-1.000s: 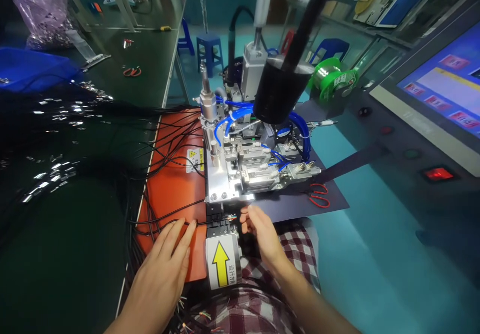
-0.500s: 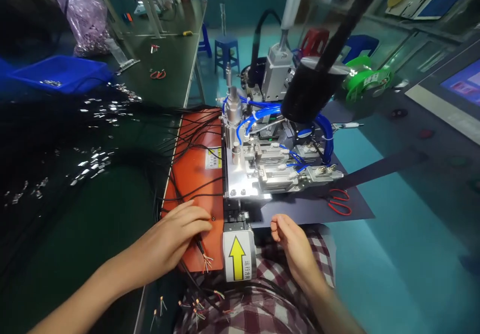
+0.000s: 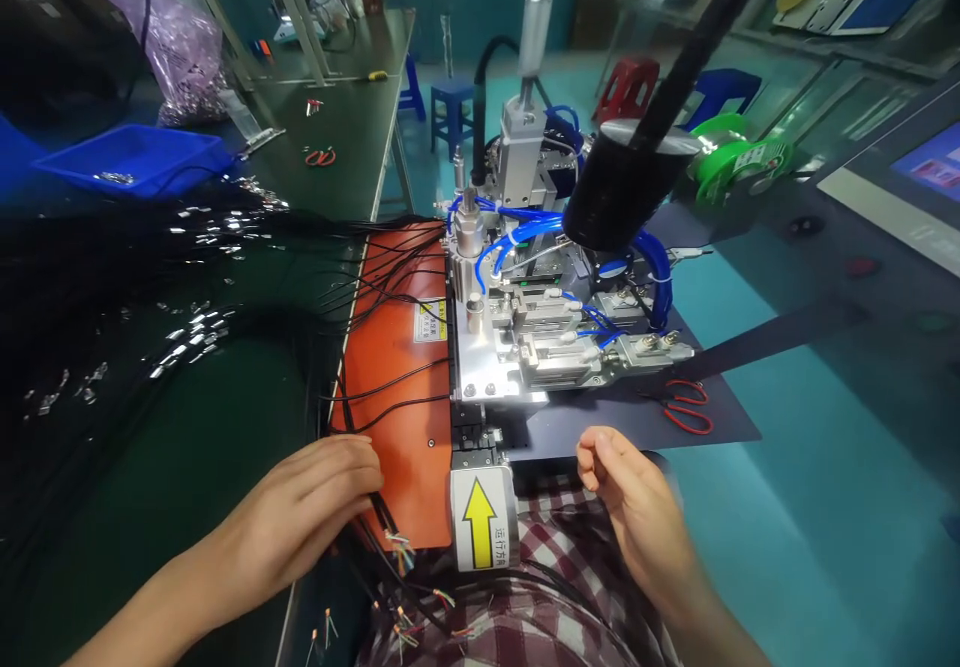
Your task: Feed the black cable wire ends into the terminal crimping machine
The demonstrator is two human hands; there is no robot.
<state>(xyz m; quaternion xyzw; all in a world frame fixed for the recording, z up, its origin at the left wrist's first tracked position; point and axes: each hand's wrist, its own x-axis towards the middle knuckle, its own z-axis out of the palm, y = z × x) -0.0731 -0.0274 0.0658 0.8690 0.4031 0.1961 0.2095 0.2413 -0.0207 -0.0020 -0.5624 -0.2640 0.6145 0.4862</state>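
Black cables (image 3: 386, 515) with stripped, multicoloured wire ends come out from under my left hand (image 3: 319, 502). Its fingers are curled together around them at the left edge of an orange plate (image 3: 409, 427). My right hand (image 3: 634, 492) is held above my lap, fingers curled in and thumb against them, with nothing visible in it. Between the hands is the white end of a machine track with a yellow arrow (image 3: 480, 527). More bared cable ends (image 3: 405, 627) hang over my lap. Further cables (image 3: 405, 372) lie across the plate towards the track.
A metal machine (image 3: 540, 337) with blue air tubes stands ahead. Red-handled scissors (image 3: 688, 409) lie on the grey plate at its right. A black cylinder (image 3: 626, 187) on an arm overhangs the machine. Dark cables, a blue tray (image 3: 142, 157) and red scissors (image 3: 321, 157) are on the left bench.
My left hand has moved left and slightly down, and more stripped wire ends show below it. My right hand has shifted right, still curled.
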